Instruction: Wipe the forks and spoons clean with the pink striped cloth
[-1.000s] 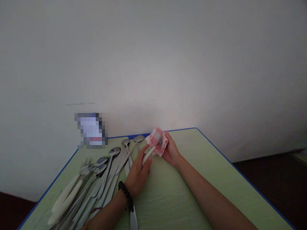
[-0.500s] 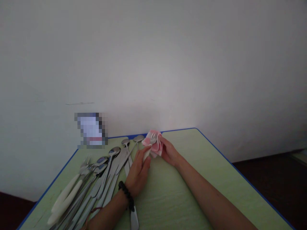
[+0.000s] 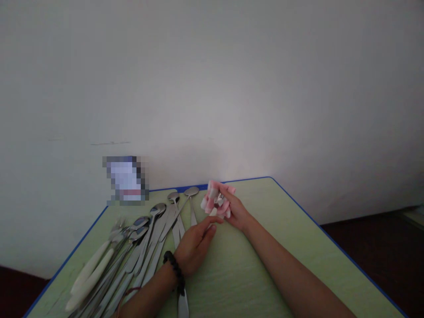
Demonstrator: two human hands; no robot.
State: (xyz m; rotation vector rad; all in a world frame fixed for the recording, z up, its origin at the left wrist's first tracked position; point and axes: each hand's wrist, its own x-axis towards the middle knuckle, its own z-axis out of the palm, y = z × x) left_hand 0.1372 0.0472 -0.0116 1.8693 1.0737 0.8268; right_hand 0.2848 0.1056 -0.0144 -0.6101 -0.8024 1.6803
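My right hand grips a pink and white checked cloth wrapped round the metal head of a fork. The fork's white handle runs down toward my left hand, whose fingers pinch its end near the green table. A dark bead bracelet circles my left wrist. Both hands are over the far middle of the table.
Several spoons, knives and white-handled pieces of cutlery lie fanned out on the table's left part. One knife lies under my left forearm. A pixelated box stands at the wall behind the table's blue edge.
The cloth has closed tighter round the fork's head in my right hand. My left hand has slid down and back along the handle toward me.
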